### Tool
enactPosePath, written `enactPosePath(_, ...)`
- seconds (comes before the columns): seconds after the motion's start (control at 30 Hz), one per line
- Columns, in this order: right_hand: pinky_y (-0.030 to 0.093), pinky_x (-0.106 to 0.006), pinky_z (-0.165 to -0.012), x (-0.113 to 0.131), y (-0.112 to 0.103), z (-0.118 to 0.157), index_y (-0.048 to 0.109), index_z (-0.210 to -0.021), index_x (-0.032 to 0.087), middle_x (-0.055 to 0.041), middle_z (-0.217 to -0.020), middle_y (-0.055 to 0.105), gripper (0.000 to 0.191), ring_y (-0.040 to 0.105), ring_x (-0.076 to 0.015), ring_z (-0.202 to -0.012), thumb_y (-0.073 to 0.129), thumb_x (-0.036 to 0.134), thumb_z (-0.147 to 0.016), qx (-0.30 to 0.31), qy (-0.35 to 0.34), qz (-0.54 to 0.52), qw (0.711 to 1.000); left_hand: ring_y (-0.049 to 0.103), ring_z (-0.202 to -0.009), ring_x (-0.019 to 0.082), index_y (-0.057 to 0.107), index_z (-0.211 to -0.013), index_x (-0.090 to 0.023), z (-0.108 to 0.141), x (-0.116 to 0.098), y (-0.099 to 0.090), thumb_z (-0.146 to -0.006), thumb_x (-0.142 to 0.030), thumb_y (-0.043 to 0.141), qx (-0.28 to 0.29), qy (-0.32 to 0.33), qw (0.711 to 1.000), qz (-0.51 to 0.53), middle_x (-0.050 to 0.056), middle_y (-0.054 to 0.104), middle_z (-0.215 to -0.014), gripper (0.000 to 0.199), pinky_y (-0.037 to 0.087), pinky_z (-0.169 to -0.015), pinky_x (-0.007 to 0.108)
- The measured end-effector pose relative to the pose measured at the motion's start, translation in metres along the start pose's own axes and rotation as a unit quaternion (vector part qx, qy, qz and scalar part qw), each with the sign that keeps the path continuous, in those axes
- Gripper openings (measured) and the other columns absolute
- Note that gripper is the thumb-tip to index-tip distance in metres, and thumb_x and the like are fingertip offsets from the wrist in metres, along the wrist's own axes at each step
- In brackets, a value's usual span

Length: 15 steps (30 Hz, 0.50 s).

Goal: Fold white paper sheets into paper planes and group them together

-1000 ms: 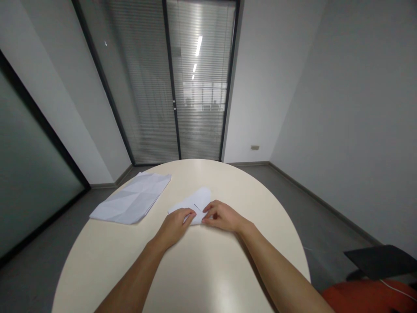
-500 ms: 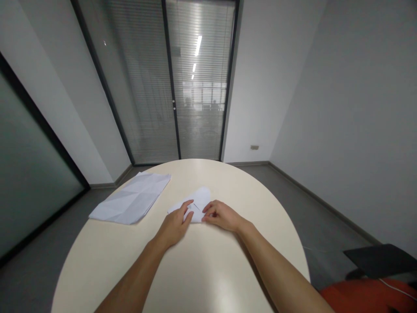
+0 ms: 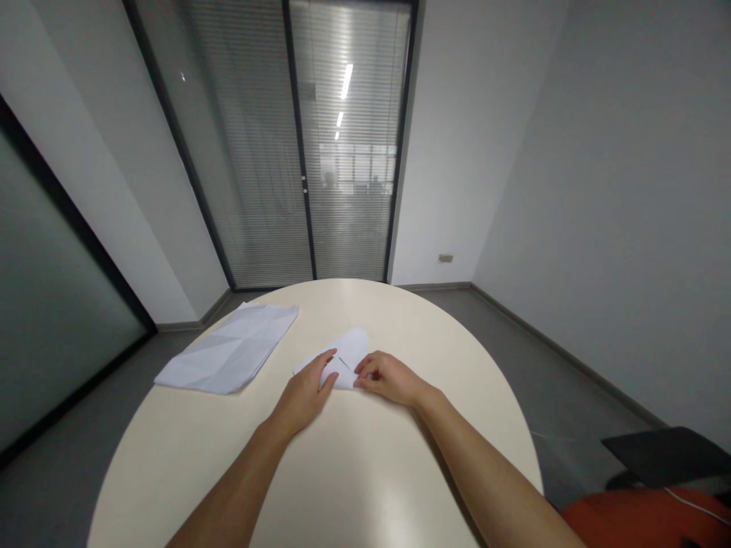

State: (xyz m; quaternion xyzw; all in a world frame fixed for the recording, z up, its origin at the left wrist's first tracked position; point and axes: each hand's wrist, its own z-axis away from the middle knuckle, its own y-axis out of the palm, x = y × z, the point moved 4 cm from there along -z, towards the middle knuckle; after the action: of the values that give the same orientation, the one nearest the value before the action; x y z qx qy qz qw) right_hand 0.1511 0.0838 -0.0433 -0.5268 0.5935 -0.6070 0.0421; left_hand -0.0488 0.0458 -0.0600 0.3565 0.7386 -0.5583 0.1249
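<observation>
A small folded white paper [image 3: 355, 346] lies on the round cream table [image 3: 354, 472] between my two hands. My left hand [image 3: 307, 390] rests over the paper's left part, its thumb and fingers spread apart on it. At the paper's right edge, my right hand [image 3: 391, 377] is closed, thumb and fingertips pinching that edge. A short dark line or gap shows in the middle of the paper. The paper's left and right ends are partly hidden under my fingers.
A stack of creased white sheets [image 3: 228, 350] lies at the table's left back edge. Beyond the table stand glass panels with blinds [image 3: 354, 228]. At the lower right are a red seat [image 3: 640, 517] and a black flat panel [image 3: 668, 454].
The fingers of my left hand have shifted slightly left and down on the paper, so a little more of its middle shows. My right hand stays in place.
</observation>
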Motion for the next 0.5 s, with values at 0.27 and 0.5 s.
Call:
enactPosePath(0.27,0.048,-0.029,-0.077,-0.0019,-0.0013,0.0017,0.076,-0.110,0.020,-0.0065,-0.098,0.076,0.028,0.064,-0.0189,-0.081,0.076,0.028,-0.083,-0.020,0.042,0.020,0.999,0.057,-0.131,0.025,0.046,-0.143,-0.018,-0.0004,0.0058,0.0045,-0.097,-0.026,0.048,-0.003,0.016,0.999,-0.037,0.012,0.059,-0.142,0.047,0.045,-0.112,0.043)
enactPosePath(0.5,0.050,-0.031,-0.085,-0.0015,-0.0003,0.0019,0.072,-0.122,0.024,-0.0055,-0.110,0.075,0.039,0.065,-0.0197,-0.089,0.074,0.019,-0.083,-0.020,0.029,-0.005,0.999,0.053,-0.133,0.023,0.046,-0.143,-0.022,0.0010,0.0085,0.0088,-0.095,-0.018,0.051,-0.011,0.067,0.996,-0.056,0.009,0.058,-0.142,0.049,0.043,-0.114,0.043)
